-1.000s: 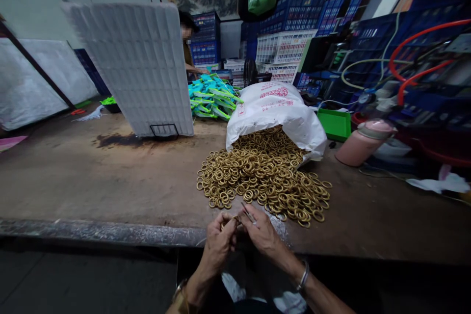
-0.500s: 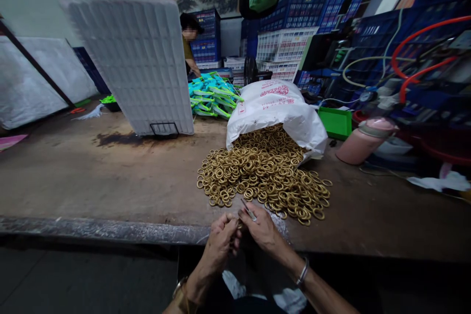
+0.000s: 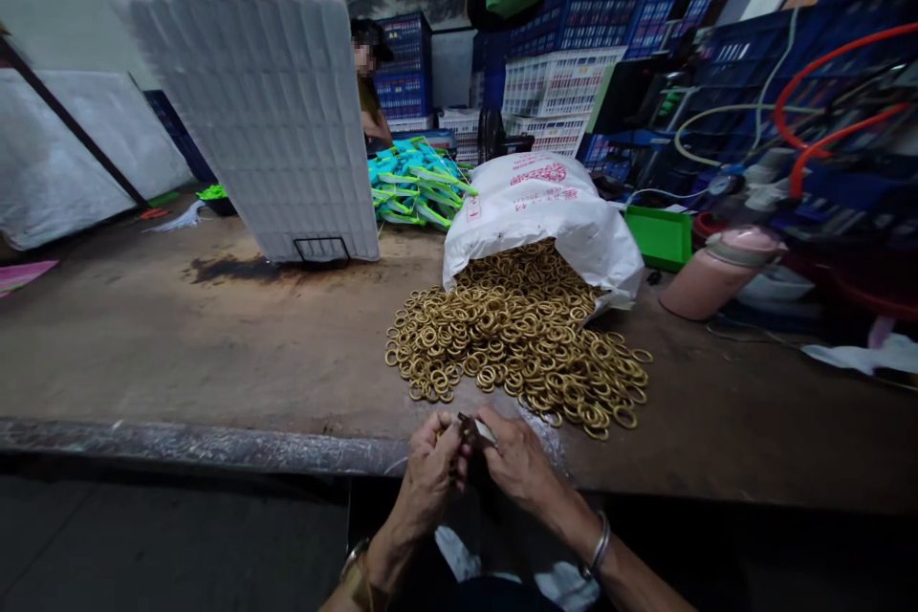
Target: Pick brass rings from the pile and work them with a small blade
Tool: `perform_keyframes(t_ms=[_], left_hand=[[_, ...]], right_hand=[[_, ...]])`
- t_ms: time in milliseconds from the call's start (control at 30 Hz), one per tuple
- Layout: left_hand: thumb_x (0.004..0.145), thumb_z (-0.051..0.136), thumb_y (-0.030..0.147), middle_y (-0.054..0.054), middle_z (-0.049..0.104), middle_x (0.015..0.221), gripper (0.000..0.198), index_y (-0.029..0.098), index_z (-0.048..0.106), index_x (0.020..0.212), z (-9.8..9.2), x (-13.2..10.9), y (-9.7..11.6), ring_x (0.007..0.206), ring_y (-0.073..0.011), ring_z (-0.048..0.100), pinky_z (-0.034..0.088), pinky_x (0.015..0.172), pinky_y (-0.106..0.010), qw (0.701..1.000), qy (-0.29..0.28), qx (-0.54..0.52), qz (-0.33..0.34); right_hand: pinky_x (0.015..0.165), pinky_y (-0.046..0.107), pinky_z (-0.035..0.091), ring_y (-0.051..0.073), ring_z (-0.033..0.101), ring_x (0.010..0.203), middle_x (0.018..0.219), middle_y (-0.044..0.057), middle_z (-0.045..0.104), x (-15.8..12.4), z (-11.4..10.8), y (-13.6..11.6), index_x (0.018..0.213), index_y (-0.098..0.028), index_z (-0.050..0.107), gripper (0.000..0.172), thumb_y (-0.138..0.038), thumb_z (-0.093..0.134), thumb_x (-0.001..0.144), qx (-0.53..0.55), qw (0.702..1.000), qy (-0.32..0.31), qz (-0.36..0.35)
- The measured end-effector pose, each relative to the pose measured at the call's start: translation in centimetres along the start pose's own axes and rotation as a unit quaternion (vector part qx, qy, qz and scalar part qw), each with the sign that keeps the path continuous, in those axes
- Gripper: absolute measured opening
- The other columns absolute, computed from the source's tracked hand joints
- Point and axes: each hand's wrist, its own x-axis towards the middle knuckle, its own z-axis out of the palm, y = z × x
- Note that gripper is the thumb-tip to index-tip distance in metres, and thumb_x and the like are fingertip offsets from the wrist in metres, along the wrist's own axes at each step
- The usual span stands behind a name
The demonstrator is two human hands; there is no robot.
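Note:
My left hand (image 3: 430, 464) is closed in a pinch in front of the table edge. A small gold-coloured bit shows between its fingers and looks like a ring; the fingers cover most of it. My right hand (image 3: 517, 457) grips a small knife (image 3: 486, 432) with a pale handle, its dark narrow blade against the left fingertips. Just beyond both hands, a heap of gold rings (image 3: 502, 344) spills over the table from the mouth of a white woven sack (image 3: 541, 201) with red print.
The brown table (image 3: 215, 344) carries a tall white ribbed panel (image 3: 265, 124), blue-green pieces (image 3: 416, 182), a green tray (image 3: 660, 237) and a pink bottle (image 3: 721, 273). Another person (image 3: 373, 105) is partly behind the panel. Blue crates (image 3: 574, 10) are stacked at the back.
My right hand has turned the knife: its blade pointed up and away before and now meets the left fingertips. The left hand has hardly moved. The other person's arm has shifted.

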Motion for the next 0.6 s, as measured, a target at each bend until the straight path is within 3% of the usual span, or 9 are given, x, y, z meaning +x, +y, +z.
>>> perform_keyframes(t_ms=[267,400,500,600], left_hand=[[0.067,0.058,0.052,0.007,0.045,0.051,0.037,0.019,0.042,0.070,0.2,0.1,-0.2,0.035,-0.0030,0.035,0.027,0.035,-0.015,0.999,0.016,0.034,0.030],[0.067,0.057,0.052,0.007,0.046,0.049,0.036,0.018,0.044,0.068,0.0,-0.4,0.0,0.035,-0.0033,0.035,0.028,0.035,-0.015,0.998,0.018,0.051,0.037],[0.069,0.057,0.049,0.005,0.050,0.051,0.033,0.017,0.048,0.068,0.2,-1.6,0.6,0.035,-0.0032,0.038,0.028,0.034,-0.014,0.997,-0.031,0.066,0.008],[0.071,0.057,0.044,0.002,0.054,0.053,0.029,0.016,0.052,0.072,0.6,-2.9,0.2,0.035,-0.0034,0.041,0.031,0.035,-0.014,0.987,-0.137,0.066,-0.055]], right_hand=[[0.056,0.023,0.026,0.014,0.053,0.062,0.071,0.002,0.062,-0.5,0.4,-0.2,0.089,-0.020,0.051,0.032,-0.006,0.037,0.065,-0.035,0.999,-0.031,-0.005],[0.053,0.025,0.024,0.016,0.054,0.061,0.068,0.003,0.062,-0.2,0.2,0.4,0.090,-0.018,0.051,0.031,-0.004,0.037,0.066,-0.110,0.993,-0.041,0.010],[0.050,0.027,0.020,0.016,0.054,0.056,0.065,0.004,0.061,0.3,-0.3,1.3,0.089,-0.017,0.052,0.026,-0.005,0.038,0.071,-0.178,0.981,-0.029,0.065],[0.050,0.027,0.019,0.015,0.054,0.055,0.064,0.003,0.061,1.1,-0.6,2.2,0.086,-0.018,0.051,0.021,-0.007,0.038,0.074,-0.199,0.976,0.017,0.088]])
